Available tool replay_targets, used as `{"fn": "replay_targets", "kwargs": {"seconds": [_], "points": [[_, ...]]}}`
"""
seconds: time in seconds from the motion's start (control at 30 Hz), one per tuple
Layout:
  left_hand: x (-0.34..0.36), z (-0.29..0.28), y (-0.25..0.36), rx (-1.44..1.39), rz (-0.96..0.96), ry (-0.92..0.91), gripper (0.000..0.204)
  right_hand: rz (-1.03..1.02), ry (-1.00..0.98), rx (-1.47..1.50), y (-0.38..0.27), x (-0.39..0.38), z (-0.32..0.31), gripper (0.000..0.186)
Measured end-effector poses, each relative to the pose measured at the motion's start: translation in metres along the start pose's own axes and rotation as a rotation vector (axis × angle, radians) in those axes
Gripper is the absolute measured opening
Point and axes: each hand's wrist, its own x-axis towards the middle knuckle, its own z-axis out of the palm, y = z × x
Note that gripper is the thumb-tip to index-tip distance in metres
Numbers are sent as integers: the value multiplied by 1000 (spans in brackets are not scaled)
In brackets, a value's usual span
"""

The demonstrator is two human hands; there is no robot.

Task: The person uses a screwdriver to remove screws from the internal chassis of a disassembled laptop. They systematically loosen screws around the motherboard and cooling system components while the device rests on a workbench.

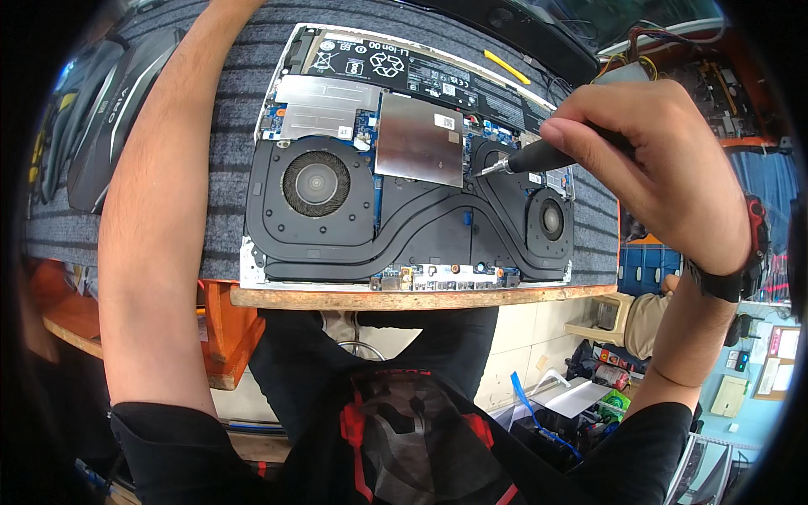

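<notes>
An opened laptop (429,240) lies on the grey striped mat, its inside facing up. It has a black battery (459,84), a left fan (316,183), a smaller right fan (550,217), a silver metal plate (418,143) in the middle and dark heat pipes. My right hand (644,156) is closed around the black handle of a screwdriver (539,156). Its metal tip points left and down, at the right edge of the silver plate. My left forearm (160,210) stretches past the laptop's left side; the hand itself lies beyond the upper edge of the picture.
A yellow pry tool (507,66) rests behind the battery. At the left lie a dark boxy device (105,126) and cables. An opened computer case (715,93) stands at the far right. The table's wooden edge (421,298) runs before my lap. Assorted items clutter the floor at lower right.
</notes>
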Motion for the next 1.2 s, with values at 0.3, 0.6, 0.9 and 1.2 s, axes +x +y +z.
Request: {"fn": "replay_targets", "kwargs": {"seconds": [0.3,0.6,0.9,1.2], "points": [[3,-3,-7,17,57,10,18,16,29,17,1,3,8,19],[4,-8,-3,-7,23,5,18,39,47,-26,-6,9,5,20],[2,-8,-4,-11,19,-2,18,-158,15,104,-12,14,2,10],[2,-3,1,-14,-4,-18,17,-95,-30,77,0,6,3,11]]}}
